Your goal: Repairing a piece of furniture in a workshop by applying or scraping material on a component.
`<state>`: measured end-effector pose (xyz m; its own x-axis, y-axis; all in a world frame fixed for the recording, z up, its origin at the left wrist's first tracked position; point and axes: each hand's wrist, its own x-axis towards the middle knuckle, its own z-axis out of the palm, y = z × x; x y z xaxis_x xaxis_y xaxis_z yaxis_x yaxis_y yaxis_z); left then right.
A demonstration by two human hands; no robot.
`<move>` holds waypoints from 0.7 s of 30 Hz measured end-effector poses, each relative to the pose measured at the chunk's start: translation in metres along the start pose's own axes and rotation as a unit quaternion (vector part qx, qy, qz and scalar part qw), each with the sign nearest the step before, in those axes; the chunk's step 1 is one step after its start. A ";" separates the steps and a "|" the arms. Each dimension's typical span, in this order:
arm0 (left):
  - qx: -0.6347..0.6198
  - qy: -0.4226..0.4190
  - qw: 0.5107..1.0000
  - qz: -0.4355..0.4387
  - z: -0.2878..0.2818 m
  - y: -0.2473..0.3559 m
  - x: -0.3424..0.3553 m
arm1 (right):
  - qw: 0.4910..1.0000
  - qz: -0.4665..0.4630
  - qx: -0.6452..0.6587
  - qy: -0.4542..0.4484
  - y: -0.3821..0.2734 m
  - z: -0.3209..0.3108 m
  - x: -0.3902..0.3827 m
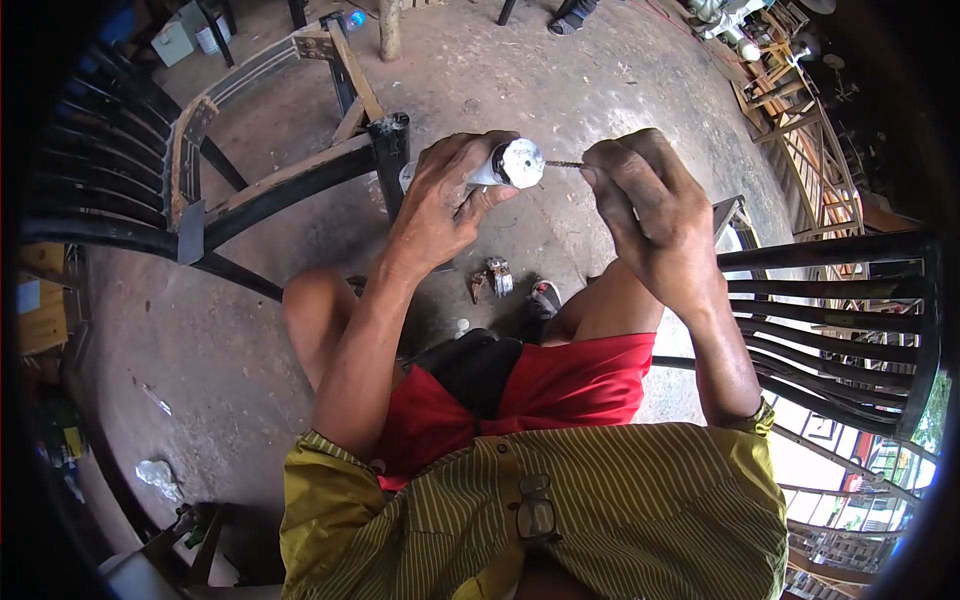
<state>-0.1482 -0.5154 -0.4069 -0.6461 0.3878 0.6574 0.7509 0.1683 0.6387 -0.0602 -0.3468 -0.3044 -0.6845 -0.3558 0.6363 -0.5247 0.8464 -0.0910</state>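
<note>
My left hand grips a white cylindrical tube with a pale, round end face toward the right and a dark ring behind it. My right hand has its fingers closed on a thin, dark, ridged rod, whose far end meets the tube's face; I cannot tell whether it goes inside. Below my hands, a small metal tool or fitting lies on the concrete floor near my shoe.
A black wooden chair frame stands at my left, another slatted black chair at my right. Piled wood lines the right background. A person's foot shows at the top. A crumpled scrap lies at lower left.
</note>
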 end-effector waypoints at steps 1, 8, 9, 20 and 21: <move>0.003 0.004 1.000 0.019 0.001 -0.001 0.003 | 1.000 0.009 0.014 -0.005 0.004 0.003 -0.001; 0.008 -0.002 1.000 0.007 -0.004 -0.001 -0.002 | 0.997 0.059 0.052 -0.016 0.000 0.015 -0.010; 0.018 -0.005 1.000 0.011 -0.004 -0.004 -0.002 | 0.997 0.055 0.052 -0.002 0.002 0.020 -0.009; 0.031 0.001 0.999 0.028 -0.002 0.000 0.003 | 0.997 0.048 0.054 0.014 0.002 0.021 -0.008; 0.023 -0.009 1.000 0.014 -0.002 -0.002 0.002 | 0.997 0.050 0.055 0.014 0.002 0.022 -0.008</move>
<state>-0.1512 -0.5170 -0.4056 -0.6218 0.4090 0.6679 0.7749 0.1978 0.6003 -0.0667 -0.3505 -0.3267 -0.7222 -0.2601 0.6410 -0.5081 0.8283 -0.2363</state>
